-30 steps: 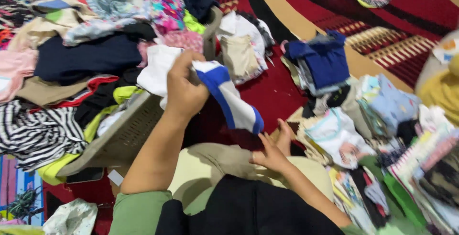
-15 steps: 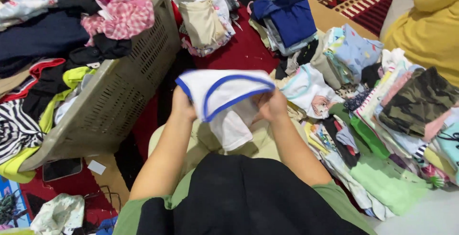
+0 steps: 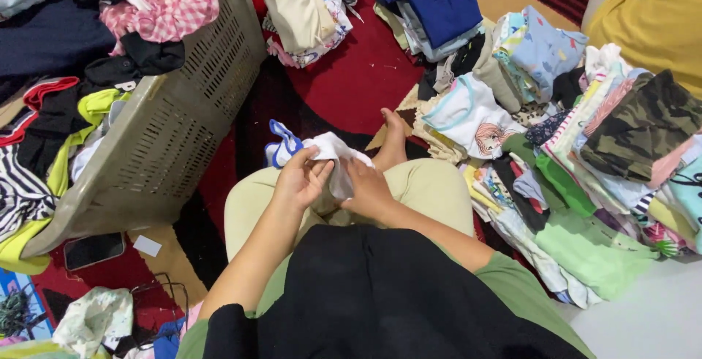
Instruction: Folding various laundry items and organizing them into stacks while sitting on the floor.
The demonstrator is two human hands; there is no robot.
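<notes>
A small white garment with blue trim (image 3: 322, 153) is bunched together over my lap. My left hand (image 3: 298, 180) grips its left side, and my right hand (image 3: 368, 189) holds its right side, fingers closed on the cloth. The blue-edged part sticks out to the left of my left hand. My legs in beige trousers (image 3: 431, 187) lie under the hands, with one bare foot (image 3: 393, 134) pointing away.
A tipped grey laundry basket (image 3: 172, 129) spills unfolded clothes at the left. Folded piles (image 3: 578, 176) line the right side, more stacks (image 3: 439, 1) lie ahead on the red carpet (image 3: 351, 81). A phone (image 3: 93, 249) lies by the basket. Someone in yellow (image 3: 658, 15) sits at top right.
The garment was pulled from the basket, spread wide between both hands, and is now folded small and lowered to my lap. The view has tilted downward.
</notes>
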